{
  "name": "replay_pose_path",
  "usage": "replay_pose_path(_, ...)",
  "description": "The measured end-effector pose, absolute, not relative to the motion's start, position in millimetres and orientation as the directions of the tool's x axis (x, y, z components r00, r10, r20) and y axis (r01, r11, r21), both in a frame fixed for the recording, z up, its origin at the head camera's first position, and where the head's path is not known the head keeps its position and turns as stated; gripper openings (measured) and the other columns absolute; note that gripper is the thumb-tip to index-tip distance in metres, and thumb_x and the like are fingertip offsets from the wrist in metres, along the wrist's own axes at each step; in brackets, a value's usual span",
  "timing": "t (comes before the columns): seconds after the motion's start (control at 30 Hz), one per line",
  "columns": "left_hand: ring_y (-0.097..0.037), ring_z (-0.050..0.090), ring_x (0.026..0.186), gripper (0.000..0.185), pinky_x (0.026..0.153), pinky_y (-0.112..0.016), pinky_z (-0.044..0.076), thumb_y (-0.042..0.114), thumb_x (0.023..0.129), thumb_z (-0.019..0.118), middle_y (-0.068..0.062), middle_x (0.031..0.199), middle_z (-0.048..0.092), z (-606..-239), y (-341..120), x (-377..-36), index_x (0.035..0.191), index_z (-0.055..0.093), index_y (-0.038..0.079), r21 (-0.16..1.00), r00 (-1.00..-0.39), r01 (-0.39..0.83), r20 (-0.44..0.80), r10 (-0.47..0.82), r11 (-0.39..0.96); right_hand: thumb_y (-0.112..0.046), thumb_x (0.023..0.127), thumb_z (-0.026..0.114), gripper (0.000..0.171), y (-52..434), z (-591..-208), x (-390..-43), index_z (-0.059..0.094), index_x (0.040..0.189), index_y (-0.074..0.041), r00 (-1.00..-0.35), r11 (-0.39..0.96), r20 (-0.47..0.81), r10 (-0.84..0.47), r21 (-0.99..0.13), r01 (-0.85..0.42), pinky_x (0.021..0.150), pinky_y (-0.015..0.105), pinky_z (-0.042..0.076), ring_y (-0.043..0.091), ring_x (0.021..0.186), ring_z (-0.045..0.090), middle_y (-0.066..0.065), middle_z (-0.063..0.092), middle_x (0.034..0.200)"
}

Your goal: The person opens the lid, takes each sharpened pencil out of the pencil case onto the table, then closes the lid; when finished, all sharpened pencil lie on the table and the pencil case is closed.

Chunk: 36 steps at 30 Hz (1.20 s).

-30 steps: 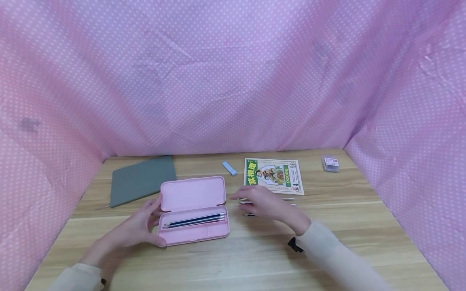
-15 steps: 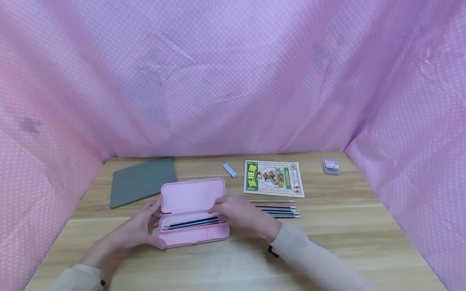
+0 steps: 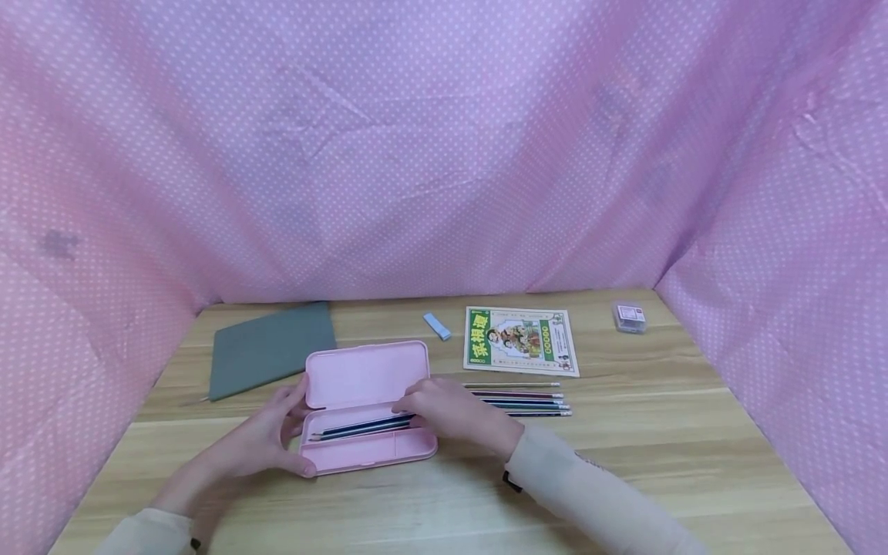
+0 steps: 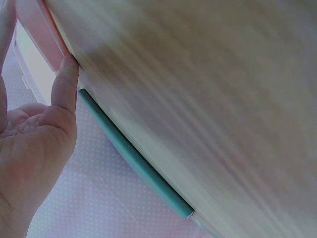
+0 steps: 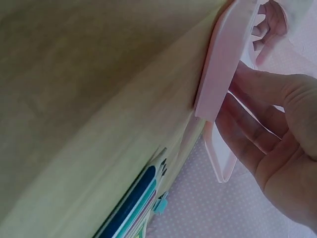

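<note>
Your left hand [image 3: 260, 443] held the left end of the open pink pencil case [image 3: 368, 405], thumb against the near corner of the tray and fingers curved up toward the lid's left edge. In the left wrist view one fingertip [image 4: 67, 74] pressed against the case's pink rim; the rest of that view was blurred desk grain.

Your right hand [image 3: 454, 408] lay over the right end of the tray, fingers reaching in and lying on the dark pencils [image 3: 361, 426] inside. I could not tell whether the fingers pinched a pencil or only rested on them. The right wrist view showed your fingers [image 5: 252, 124] fairly straight, behind the case's pink edge [image 5: 223, 69].

The case sat on the desk [image 3: 659, 455] between the two hands, lid tilted back, tray toward you. Pencils lay lengthwise in the long rear compartment; the smaller front compartments looked bare.

Just right of your right hand, a row of loose pencils [image 3: 527, 401] lay side by side on the desk, partly covered by the hand at their left ends. Behind them lay a green-bordered booklet [image 3: 520, 339]. A small blue eraser [image 3: 437, 324] sat just left of the booklet, behind the case lid. A grey notebook [image 3: 272, 347] lay behind and left of the case. A small clear box [image 3: 630, 317] stood well apart at the far right. Pink dotted cloth [image 3: 444, 154] enclosed the desk.
</note>
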<state>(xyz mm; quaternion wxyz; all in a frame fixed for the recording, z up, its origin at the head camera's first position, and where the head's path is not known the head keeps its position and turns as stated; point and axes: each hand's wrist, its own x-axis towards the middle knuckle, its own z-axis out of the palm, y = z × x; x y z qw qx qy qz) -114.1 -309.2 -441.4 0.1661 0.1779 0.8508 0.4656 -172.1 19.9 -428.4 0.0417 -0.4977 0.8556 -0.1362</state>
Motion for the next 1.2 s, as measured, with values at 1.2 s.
replay_pose_path(1.2, -0.045, 0.045, 0.13, 0.143, 0.107, -0.042, 0.046, 0.025, 0.063, 0.097, -0.027, 0.14, 0.028, -442.2, -309.9, -113.7, 0.159, -0.005, -0.004, 0.844, -0.882, 0.175, -0.094, 0.462, 0.506, -0.006, 0.094, 0.072, 0.027, 5.4, -438.0, -167.9, 0.077, 0.118, -0.018, -0.52, 0.485, 0.081, -0.851, -0.262, -0.834, 0.063, 0.008, 0.048, -0.002, 0.075, 0.059, -0.006, 0.075, 0.1)
